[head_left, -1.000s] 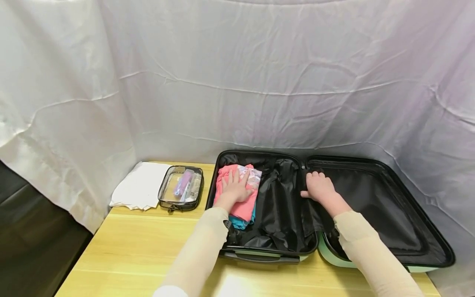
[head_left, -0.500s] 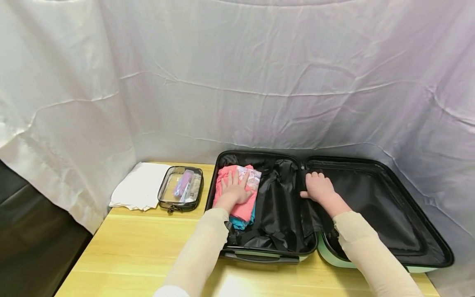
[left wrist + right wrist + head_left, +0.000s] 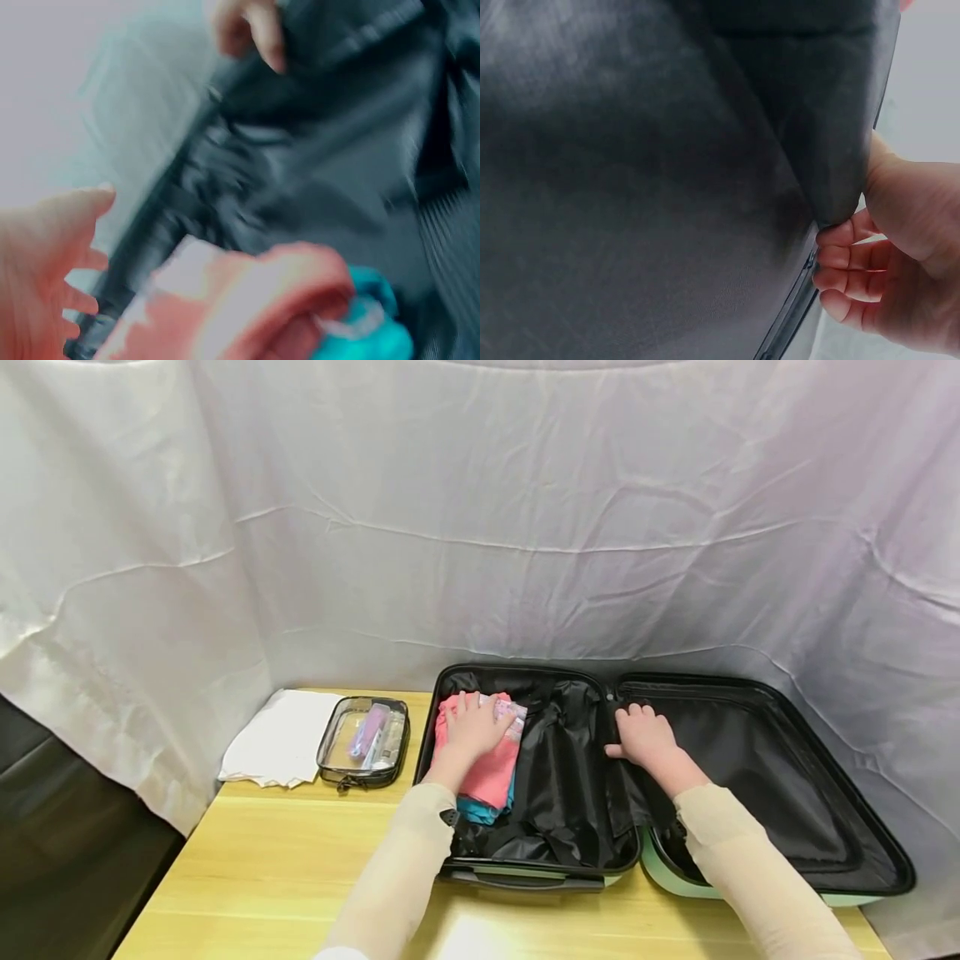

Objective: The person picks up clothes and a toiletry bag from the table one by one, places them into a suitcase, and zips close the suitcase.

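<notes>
Folded coral clothing (image 3: 489, 777) with a pale printed patch lies over a teal garment (image 3: 483, 812) in the left part of the open suitcase (image 3: 558, 760). Over the coral stack is my left hand (image 3: 474, 727), fingers spread; in the left wrist view that hand (image 3: 45, 270) shows beside the coral clothing (image 3: 240, 300), its fingers apart from it. My right hand (image 3: 645, 735) is at the suitcase's middle. Seen from the right wrist, this hand (image 3: 907, 255) pinches the edge of a black fabric flap (image 3: 832, 97), fingers curled in front and the thumb partly hidden behind.
A clear zip pouch (image 3: 365, 743) with black trim holds toiletries left of the suitcase. Beside it lies a white folded cloth (image 3: 285, 739). The suitcase's other half (image 3: 757, 777) lies open at the right of the wooden table (image 3: 262, 877). Pale curtains hang behind.
My left hand has moved slightly farther back over the coral clothing and come up off it. The right hand keeps its place at the flap.
</notes>
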`<state>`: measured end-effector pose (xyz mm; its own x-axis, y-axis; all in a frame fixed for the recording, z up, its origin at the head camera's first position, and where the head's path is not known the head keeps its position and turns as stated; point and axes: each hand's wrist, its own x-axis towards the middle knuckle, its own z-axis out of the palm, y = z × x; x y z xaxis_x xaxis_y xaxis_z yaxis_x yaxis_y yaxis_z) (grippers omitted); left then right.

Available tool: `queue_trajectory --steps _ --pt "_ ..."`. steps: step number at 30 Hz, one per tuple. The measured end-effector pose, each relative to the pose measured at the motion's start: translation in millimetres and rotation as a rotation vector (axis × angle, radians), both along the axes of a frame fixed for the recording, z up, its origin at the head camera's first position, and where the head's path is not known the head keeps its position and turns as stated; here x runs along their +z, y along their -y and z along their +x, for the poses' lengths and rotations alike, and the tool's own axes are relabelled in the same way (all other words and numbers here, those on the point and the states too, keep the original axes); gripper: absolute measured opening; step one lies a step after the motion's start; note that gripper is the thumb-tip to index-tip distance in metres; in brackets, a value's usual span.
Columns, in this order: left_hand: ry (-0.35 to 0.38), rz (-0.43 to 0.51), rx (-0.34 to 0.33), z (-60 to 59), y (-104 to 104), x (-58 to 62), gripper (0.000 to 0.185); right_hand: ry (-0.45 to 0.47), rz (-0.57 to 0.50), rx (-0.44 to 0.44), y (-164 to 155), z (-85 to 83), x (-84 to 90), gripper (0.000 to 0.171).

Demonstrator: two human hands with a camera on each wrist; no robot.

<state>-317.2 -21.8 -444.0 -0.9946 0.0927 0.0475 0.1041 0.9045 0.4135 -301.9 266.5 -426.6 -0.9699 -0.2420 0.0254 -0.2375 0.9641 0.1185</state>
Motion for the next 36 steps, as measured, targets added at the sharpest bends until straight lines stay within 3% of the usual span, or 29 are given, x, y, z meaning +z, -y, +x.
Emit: queue_trajectory --steps 7,12,16,21,26,30,36 --pt "0.010 0.114 0.043 18.1 12 32.5 0.064 -0.008 -0.016 0.000 -2 -0.5 -4.4 0.065" --pt "0.032 0.136 0.022 32.8 27 51.4 0.064 0.004 -0.027 -0.007 -4 1.7 -5.2 0.067" --pt "0.028 0.178 0.002 42.5 41 59.9 0.063 0.025 -0.021 -0.027 -4 3.7 -3.5 0.067" --pt "0.006 0.237 -0.019 50.6 64 61.0 0.064 0.042 -0.006 -0.048 -2 2.1 -1.9 0.067" --pt "-0.064 0.264 -0.031 56.2 89 56.0 0.064 0.052 -0.014 -0.065 -1 0.6 -3.8 0.067" --pt "-0.102 0.294 -0.014 59.7 109 50.7 0.062 0.056 -0.026 -0.079 -1 -1.1 -4.8 0.069" --pt "-0.091 0.293 0.030 63.8 137 40.6 0.062 0.074 -0.049 -0.098 -4 -0.6 -5.5 0.072"
